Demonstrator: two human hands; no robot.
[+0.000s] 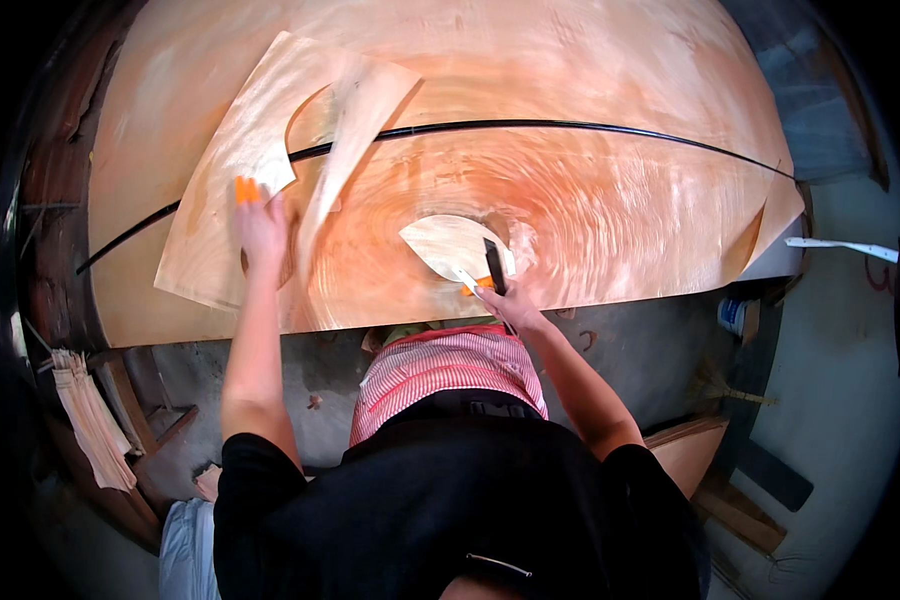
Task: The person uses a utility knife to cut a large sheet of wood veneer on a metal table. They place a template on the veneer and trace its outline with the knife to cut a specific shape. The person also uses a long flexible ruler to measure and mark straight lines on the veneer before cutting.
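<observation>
My left hand (261, 232), with orange covers on its fingertips, lies with fingers stretched on a large pale wood veneer sheet (215, 210). The sheet has a curved cut-out, and a narrow curling tongue (355, 130) stands along its right side. Closer to the table's front edge, my right hand (513, 304) is closed around a slim black tool (494, 262), which looks like a knife; its tip is hard to make out. Also by those fingers is a narrow white strip (466, 281). Just beyond them lies a leaf-shaped veneer piece (444, 243).
A thin black strip (570, 126) runs across the big wooden work surface (610, 210), passing under the veneer sheet. At the right corner a flap of veneer (743, 245) curls up. Bundled wood strips (92, 420) stand at lower left; boards (740, 515) lie at lower right.
</observation>
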